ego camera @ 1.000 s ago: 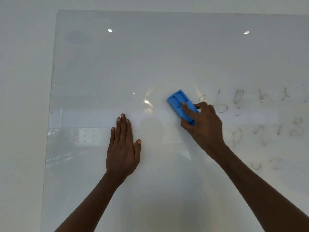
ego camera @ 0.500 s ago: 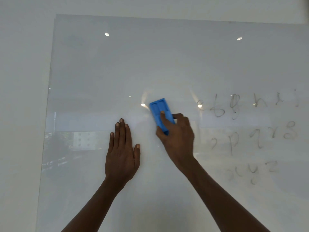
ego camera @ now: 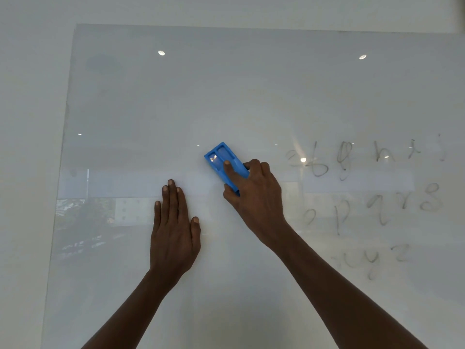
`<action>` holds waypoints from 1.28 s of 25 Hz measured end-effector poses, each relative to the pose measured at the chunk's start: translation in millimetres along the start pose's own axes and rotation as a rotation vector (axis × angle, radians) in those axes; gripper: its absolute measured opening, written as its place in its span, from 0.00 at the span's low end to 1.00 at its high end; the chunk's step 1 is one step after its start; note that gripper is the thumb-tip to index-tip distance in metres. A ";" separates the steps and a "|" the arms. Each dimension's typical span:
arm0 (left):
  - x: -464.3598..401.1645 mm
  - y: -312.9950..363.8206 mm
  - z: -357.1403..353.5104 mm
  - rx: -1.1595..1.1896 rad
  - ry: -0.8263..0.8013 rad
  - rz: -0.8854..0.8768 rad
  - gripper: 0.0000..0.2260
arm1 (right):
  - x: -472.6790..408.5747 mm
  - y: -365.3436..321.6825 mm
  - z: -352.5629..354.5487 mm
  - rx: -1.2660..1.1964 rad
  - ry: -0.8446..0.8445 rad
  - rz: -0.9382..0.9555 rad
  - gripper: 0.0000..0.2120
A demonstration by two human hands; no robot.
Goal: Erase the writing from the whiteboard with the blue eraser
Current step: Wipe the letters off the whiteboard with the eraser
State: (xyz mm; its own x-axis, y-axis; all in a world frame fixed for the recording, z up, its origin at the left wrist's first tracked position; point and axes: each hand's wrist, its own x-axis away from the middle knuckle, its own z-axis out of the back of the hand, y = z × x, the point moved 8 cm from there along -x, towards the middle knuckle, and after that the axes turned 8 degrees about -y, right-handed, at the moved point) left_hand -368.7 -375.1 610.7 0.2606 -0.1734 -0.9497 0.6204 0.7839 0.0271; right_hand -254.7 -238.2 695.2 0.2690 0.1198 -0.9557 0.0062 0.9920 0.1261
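Blue eraser (ego camera: 221,159) has slid right, protruding up-left from right hand's (ego camera: 254,195) grip.

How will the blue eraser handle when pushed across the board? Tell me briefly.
The blue eraser looks like moulded plastic, so probably stiff and light. The right hand moves it alone. On the glossy whiteboard it should glide easily, perhaps skidding.

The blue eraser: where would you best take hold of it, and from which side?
Grip the blue eraser across its two long edges at the lower end, coming from below right, as the right hand does. It lies flat and slanted on the whiteboard, with its ridged back facing out for a fingertip to press.
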 end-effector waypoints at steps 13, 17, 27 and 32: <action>-4.1 106.8 -35.6 0.023 -0.021 -0.038 0.31 | 19.6 155.3 49.2 0.033 0.092 -0.132 0.24; -2.7 108.3 -35.9 -0.021 0.006 -0.053 0.31 | 31.3 209.5 65.6 0.038 0.110 -0.214 0.24; -2.0 107.9 -38.2 -0.040 0.010 -0.030 0.31 | 65.8 276.0 77.8 -0.039 0.248 -0.474 0.24; -2.7 109.3 -39.4 -0.036 0.009 -0.035 0.31 | 39.9 245.6 73.1 -0.133 0.309 -0.471 0.23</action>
State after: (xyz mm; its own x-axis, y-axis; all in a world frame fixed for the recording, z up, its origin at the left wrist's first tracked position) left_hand -330.7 -265.5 603.9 0.2324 -0.1958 -0.9527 0.6018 0.7984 -0.0173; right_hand -172.0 7.3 707.5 -0.0276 -0.3496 -0.9365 -0.0694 0.9353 -0.3471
